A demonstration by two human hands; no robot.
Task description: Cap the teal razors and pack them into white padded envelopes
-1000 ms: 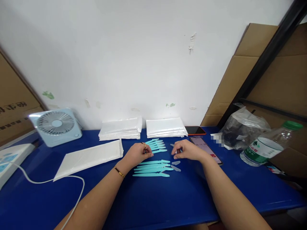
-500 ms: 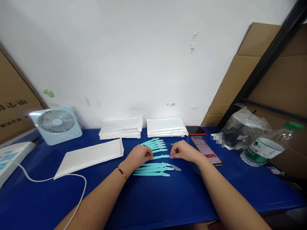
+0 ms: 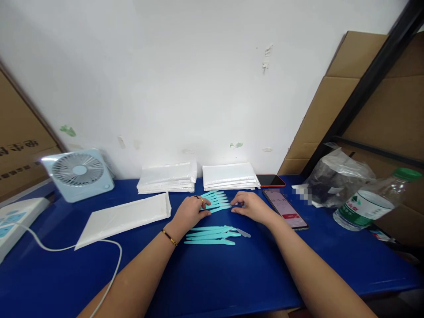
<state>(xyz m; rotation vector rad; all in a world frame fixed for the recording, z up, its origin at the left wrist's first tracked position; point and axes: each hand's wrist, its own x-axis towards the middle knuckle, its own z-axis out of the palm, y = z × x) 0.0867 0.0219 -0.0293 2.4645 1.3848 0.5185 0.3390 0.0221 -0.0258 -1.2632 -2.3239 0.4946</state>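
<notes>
My left hand (image 3: 190, 213) has its thumb and index finger around the handle end of a teal eyebrow razor (image 3: 221, 208), the nearest one of the upper row. At that razor's tip is my right hand (image 3: 249, 206), its thumb and index finger slightly apart with nothing visible between them. Several more teal razors (image 3: 217, 195) fan out behind, partly covered by my left fingers. Closer to me lies a second group of teal razors (image 3: 210, 236), side by side. A small clear plastic cap (image 3: 244, 232) rests at its right end.
White padded packets (image 3: 167, 177) and a second white stack (image 3: 230, 176) stand against the wall. A single white packet (image 3: 124, 218), a fan (image 3: 79, 173) and a white cable (image 3: 115, 269) are left. Rightward are a phone (image 3: 285, 210), a bagged dark item (image 3: 334, 181) and a bottle (image 3: 367, 205).
The razor between my hands has moved away from me to join the upper row. Both hands have shifted slightly back with it, and my right fingers have loosened from its tip.
</notes>
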